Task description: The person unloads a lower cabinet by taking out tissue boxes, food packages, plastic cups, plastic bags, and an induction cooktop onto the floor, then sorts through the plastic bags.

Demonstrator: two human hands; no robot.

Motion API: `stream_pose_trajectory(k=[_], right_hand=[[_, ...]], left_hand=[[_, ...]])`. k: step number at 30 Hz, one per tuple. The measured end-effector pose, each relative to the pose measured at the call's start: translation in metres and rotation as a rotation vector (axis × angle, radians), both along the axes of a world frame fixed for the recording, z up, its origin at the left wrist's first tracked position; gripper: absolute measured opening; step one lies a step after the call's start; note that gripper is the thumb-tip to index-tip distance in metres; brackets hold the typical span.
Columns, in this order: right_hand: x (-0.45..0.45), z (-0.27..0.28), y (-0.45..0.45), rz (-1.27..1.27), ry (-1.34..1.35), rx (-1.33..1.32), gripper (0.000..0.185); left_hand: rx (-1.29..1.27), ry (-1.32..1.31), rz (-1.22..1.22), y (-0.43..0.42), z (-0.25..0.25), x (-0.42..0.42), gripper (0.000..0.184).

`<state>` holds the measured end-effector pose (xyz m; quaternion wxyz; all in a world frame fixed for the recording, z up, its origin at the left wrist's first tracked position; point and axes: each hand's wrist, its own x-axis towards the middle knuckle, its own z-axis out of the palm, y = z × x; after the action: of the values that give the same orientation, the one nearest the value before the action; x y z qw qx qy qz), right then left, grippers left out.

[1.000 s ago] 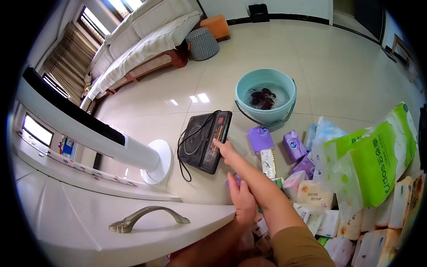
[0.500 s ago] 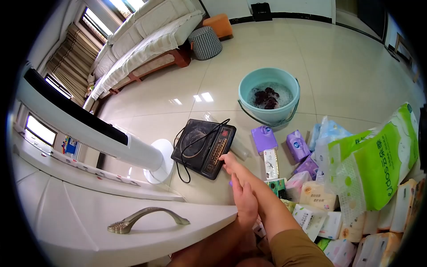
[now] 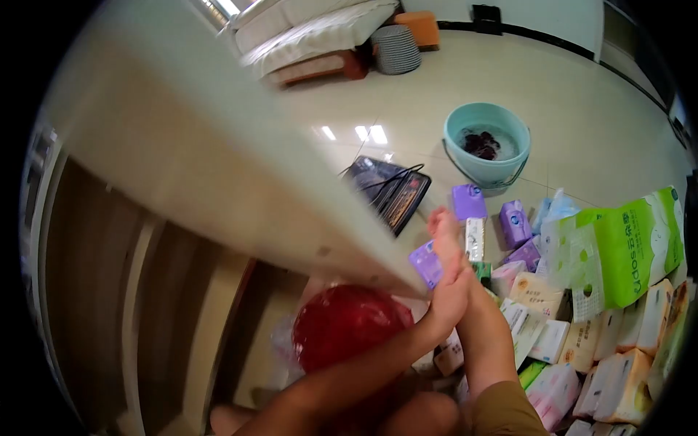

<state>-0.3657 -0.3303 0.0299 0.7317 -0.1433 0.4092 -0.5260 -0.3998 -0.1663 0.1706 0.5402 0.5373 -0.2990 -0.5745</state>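
My right hand [image 3: 444, 227] reaches out over the floor beside a purple tissue pack [image 3: 469, 202]; blur hides how its fingers are bent. My left hand [image 3: 448, 293] lies against my right forearm, its fingers stretched out, close to the end of a pale cabinet door [image 3: 291, 174]. Another purple pack [image 3: 424, 263] shows between that door and my right wrist. Below the door is a shiny red round thing [image 3: 347, 325], its kind unclear, partly covered by my left arm. Beyond the door edge lies a black induction cooker [image 3: 400, 192] with its cord on top, partly hidden.
A light blue bucket [image 3: 487, 145] holds sudsy water and dark cloth. Many tissue packs [image 3: 538, 298] and a green plastic package [image 3: 629, 247] lie at the right. Cabinet shelves [image 3: 138, 291] fill the left. A sofa [image 3: 320, 36] and a checked stool [image 3: 396, 49] stand farther back.
The cabinet door has swung open, exposing shelves and the red thing. It now covers part of the cooker. Both hands have shifted right in view, and the camera has turned.
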Motion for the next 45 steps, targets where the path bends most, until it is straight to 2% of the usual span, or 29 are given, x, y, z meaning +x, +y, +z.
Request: stream_pose_trajectory(k=[1, 2, 4, 7, 9, 12, 14, 15, 17, 18, 20, 22, 25, 27, 28, 30, 31, 32, 33, 34, 35, 36, 38, 39, 40, 42, 43, 44, 45], right_hand=[[-0.006, 0.032, 0.024, -0.132, -0.017, -0.041, 0.02], [-0.016, 0.07, 0.039, -0.282, -0.039, -0.104, 0.019], [-0.035, 0.09, 0.061, -0.269, -0.132, -0.151, 0.026], [-0.052, 0.112, 0.106, -0.288, -0.082, -0.225, 0.023], [-0.08, 0.15, 0.127, -0.254, -0.016, -0.312, 0.022], [-0.085, 0.165, 0.169, -0.057, 0.071, -0.357, 0.022], [-0.085, 0.214, 0.207, 0.297, 0.22, -0.555, 0.023], [-0.08, 0.244, 0.204, 0.383, 0.317, -0.621, 0.023], [-0.075, 0.262, 0.237, 0.544, 0.431, -0.77, 0.024], [-0.066, 0.272, 0.24, 0.599, 0.469, -0.852, 0.024], [-0.035, 0.303, 0.274, 0.833, 0.717, -1.341, 0.028], [-0.007, 0.325, 0.303, 0.955, 0.862, -1.51, 0.029], [0.032, 0.288, 0.331, 0.887, 0.781, -1.542, 0.028], [0.028, 0.279, 0.33, 1.272, 1.286, -1.527, 0.025], [0.028, 0.278, 0.329, 1.271, 1.287, -1.528, 0.025], [0.024, 0.276, 0.318, 1.508, 1.352, -1.583, 0.022], [0.025, 0.266, 0.319, 1.508, 1.354, -1.584, 0.022], [0.03, 0.251, 0.318, 1.377, 1.303, -1.582, 0.022], [0.036, 0.244, 0.311, 1.248, 1.256, -1.595, 0.022], [0.033, 0.242, 0.313, 1.245, 1.259, -1.598, 0.022], [0.03, 0.24, 0.311, 1.252, 1.287, -1.589, 0.023], [0.033, 0.242, 0.307, 1.263, 1.328, -1.585, 0.023], [0.03, 0.248, 0.307, 1.244, 1.342, -1.598, 0.024], [0.035, 0.253, 0.303, 1.34, 1.401, -1.554, 0.024], [0.03, 0.253, 0.306, 1.448, 1.43, -1.476, 0.024], [0.036, 0.244, 0.301, 1.417, 1.444, -1.529, 0.026], [0.032, 0.238, 0.303, 1.413, 1.42, -1.521, 0.027], [0.03, 0.237, 0.302, 1.404, 1.411, -1.53, 0.028], [0.032, 0.242, 0.301, 1.515, 1.442, -1.451, 0.03]], left_hand=[[0.036, -0.047, -0.067, 0.017, 0.025, -0.001, 0.044], [0.037, -0.028, -0.033, 0.027, 0.034, 0.002, 0.044], [0.089, 0.0, -0.248, 0.048, 0.043, 0.01, 0.039], [0.043, 0.14, -0.252, 0.092, 0.052, 0.024, 0.032], [0.016, 0.19, -0.263, 0.114, 0.054, 0.027, 0.027], [-0.095, 0.139, -0.085, 0.164, 0.053, 0.047, 0.025], [-0.099, 0.077, 0.061, 0.208, 0.046, 0.075, 0.022], [-0.098, 0.072, 0.097, 0.205, 0.057, 0.08, 0.021], [-0.023, -0.042, 0.295, 0.237, 0.035, 0.104, 0.02], [-0.005, -0.059, 0.294, 0.24, 0.031, 0.108, 0.02], [0.065, -0.102, 0.478, 0.275, -0.005, 0.128, 0.021], [0.126, -0.101, 0.491, 0.303, -0.029, 0.158, 0.021], [0.216, -0.008, 0.564, 0.327, -0.056, 0.167, 0.021], [0.196, -0.185, 0.6, 0.339, -0.073, 0.173, 0.022], [0.195, -0.185, 0.6, 0.34, -0.068, 0.175, 0.022], [0.332, -0.428, 0.688, 0.333, -0.057, 0.179, 0.024], [0.353, -0.405, 0.619, 0.339, -0.065, 0.188, 0.031], [0.338, -0.398, 0.621, 0.338, -0.08, 0.202, 0.031], [0.31, -0.523, 0.728, 0.329, -0.099, 0.219, 0.034], [0.305, -0.662, 0.82, 0.326, -0.094, 0.224, 0.039], [0.352, -0.687, 0.803, 0.317, -0.09, 0.233, 0.061], [0.333, -0.667, 0.816, 0.301, -0.089, 0.241, 0.061], [0.516, -1.001, 0.883, 0.285, -0.088, 0.255, 0.084], [0.472, -1.035, 0.853, 0.27, -0.09, 0.271, 0.098], [0.47, -1.034, 0.853, 0.267, -0.084, 0.271, 0.098], [0.877, -1.201, 0.664, 0.246, -0.069, 0.278, 0.105], [0.875, -1.202, 0.664, 0.252, -0.072, 0.28, 0.105], [0.858, -1.195, 0.543, 0.256, -0.081, 0.286, 0.094], [0.835, -1.169, 0.437, 0.259, -0.089, 0.297, 0.084]])
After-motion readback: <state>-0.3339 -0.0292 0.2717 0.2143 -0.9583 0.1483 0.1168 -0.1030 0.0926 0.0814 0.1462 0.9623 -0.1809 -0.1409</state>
